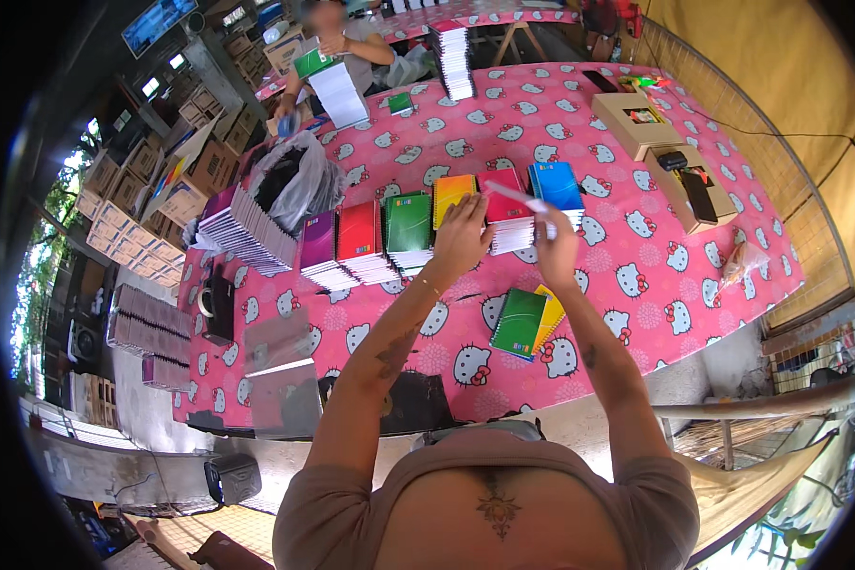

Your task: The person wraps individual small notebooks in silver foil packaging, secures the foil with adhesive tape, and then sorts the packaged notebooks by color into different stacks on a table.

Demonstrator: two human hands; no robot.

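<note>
Both my hands are raised over a row of notebook stacks on a pink patterned tablecloth [636,237]. My left hand [462,237] and my right hand [555,242] hold between them a thin white sheet or strip [522,197], above the red stack [505,204]. Beside it stand an orange stack [451,190], a blue stack [556,183], a green stack [409,228], a second red stack [360,242] and a purple stack [318,249]. A green notebook lying on a yellow one [522,323] sits nearer to me, under my right forearm.
A fanned pile of purple notebooks [242,228] and a plastic bag [294,176] lie at the left. Open cardboard boxes [636,123] stand at the right. Another person [337,47] sits across the table with a tall white stack [453,59]. Cartons are piled at the left.
</note>
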